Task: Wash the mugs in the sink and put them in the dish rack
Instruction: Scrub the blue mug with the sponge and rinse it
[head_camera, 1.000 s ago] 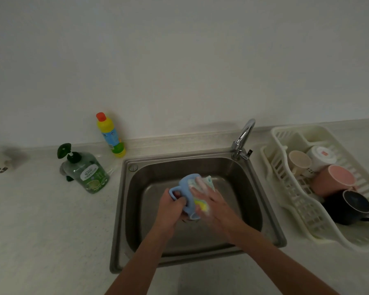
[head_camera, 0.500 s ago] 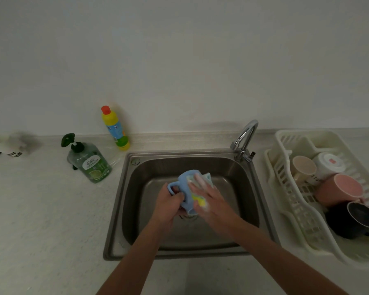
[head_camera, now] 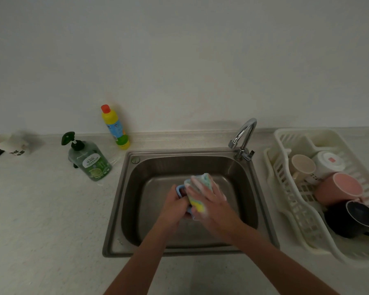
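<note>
Countertop [head_camera: 41, 209], green-labelled soap bottle [head_camera: 87, 160], writing illegible

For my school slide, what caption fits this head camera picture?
Over the sink, the left hand holds a blue mug while the right hand scrubs it with a sponge.

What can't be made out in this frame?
- Blue mug: mostly hidden in the head view by the left hand, the sponge and the right hand.
- Sink drain: covered by both hands.
- Items at the left edge: blurred, partly cut off.
- Dish rack: right side cut off.
- Bottle labels: too small to read.
</note>
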Action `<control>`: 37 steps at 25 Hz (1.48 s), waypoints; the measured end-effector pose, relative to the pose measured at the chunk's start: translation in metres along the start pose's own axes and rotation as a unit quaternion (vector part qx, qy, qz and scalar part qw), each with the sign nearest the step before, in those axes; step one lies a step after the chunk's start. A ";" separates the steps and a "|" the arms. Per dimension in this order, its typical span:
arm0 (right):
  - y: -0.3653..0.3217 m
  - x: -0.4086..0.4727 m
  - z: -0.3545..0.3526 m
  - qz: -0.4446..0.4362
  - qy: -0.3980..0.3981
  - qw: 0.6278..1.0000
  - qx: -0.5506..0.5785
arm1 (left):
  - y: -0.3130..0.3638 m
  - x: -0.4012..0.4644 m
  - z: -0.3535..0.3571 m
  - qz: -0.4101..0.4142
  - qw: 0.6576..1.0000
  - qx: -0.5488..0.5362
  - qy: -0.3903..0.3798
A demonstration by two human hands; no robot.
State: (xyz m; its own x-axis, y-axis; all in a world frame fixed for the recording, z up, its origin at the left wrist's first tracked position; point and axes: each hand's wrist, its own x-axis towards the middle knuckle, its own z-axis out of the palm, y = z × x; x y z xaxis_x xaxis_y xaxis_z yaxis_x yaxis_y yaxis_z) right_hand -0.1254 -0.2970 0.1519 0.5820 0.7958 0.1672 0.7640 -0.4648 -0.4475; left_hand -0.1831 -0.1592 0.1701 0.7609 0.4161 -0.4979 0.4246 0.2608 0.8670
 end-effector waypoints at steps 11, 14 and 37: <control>-0.005 0.004 -0.008 0.061 -0.039 0.990 0.121 | -0.004 -0.005 -0.009 -0.006 1.000 -0.006 -0.001; 0.006 0.009 -0.030 0.123 -0.050 0.936 0.326 | -0.002 -0.011 -0.010 -0.008 1.000 -0.022 -0.020; 0.018 0.029 -0.004 0.106 -0.068 0.964 0.233 | -0.006 0.008 -0.005 -0.009 1.000 0.001 0.012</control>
State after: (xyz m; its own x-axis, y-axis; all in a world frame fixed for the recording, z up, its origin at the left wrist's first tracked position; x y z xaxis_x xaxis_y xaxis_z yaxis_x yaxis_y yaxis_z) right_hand -0.0933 -0.2840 0.1524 0.6461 0.7596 -0.0742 0.4047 -0.4234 -0.8105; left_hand -0.1822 -0.1529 0.1610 0.7411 0.4315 -0.5144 0.4395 0.2675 0.8575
